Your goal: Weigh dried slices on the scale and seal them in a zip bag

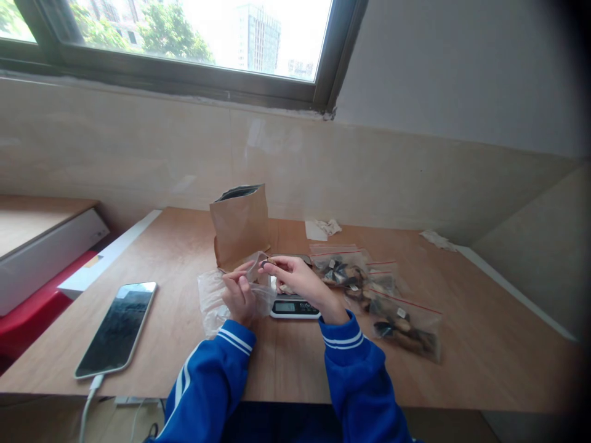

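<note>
- Left hand [241, 300] holds a clear bag [264, 299] between its fingers.
- Right hand [298, 277] pinches what seems a small dark piece [263, 263], just beside the clear bag's upper edge.
- Scale [295, 307] lies beneath them.
- Paper bag [242, 224] stands upright beyond; filled bags [409, 332] lie rightward.

We get soft daylight from the window [203, 31] at the upper left, its sky burnt out to white and the building [259, 38] outside washed pale, while the upper wall [443, 67] beside it looks dim and grey. Whitish reflections lie on the wall tiles [272, 138]. Along the right edge we see a blurred black vignette, wide-angle stretching slants the desk [286, 375], and the digits on the scale's display [285, 307] are too small and soft for us to read.
</note>
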